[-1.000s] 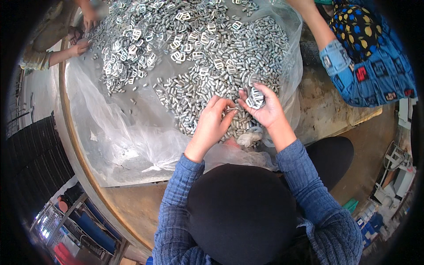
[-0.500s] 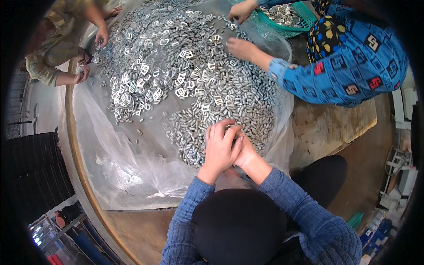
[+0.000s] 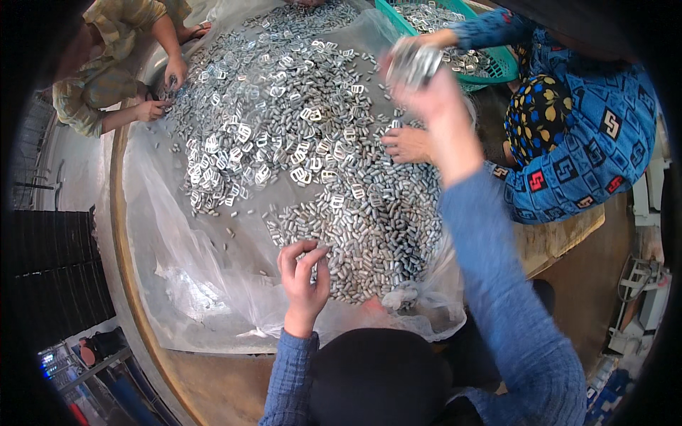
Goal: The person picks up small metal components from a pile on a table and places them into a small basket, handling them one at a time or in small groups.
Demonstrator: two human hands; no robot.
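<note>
My right hand, blurred by motion, is raised at the far right near the green basket, holding a bunch of metal slide buckles. My left hand hovers at the near edge of a spread of small grey metal pellets; its fingers are loosely curled and apart, with nothing seen in them. More flat silvery slide buckles lie scattered over the pellets. Inside the basket are many buckles of the same kind.
Clear plastic sheeting covers the table under the pile. On the right, a co-worker in a patterned blue sleeve has one hand on the pellets. Another co-worker's hands work at the far left. Dark stacked panels stand beyond the table's left edge.
My hands, together over the near pellets before, have separated. The right has swung far and right with buckles; the left has moved slightly left and nearer, its fingers apart.
</note>
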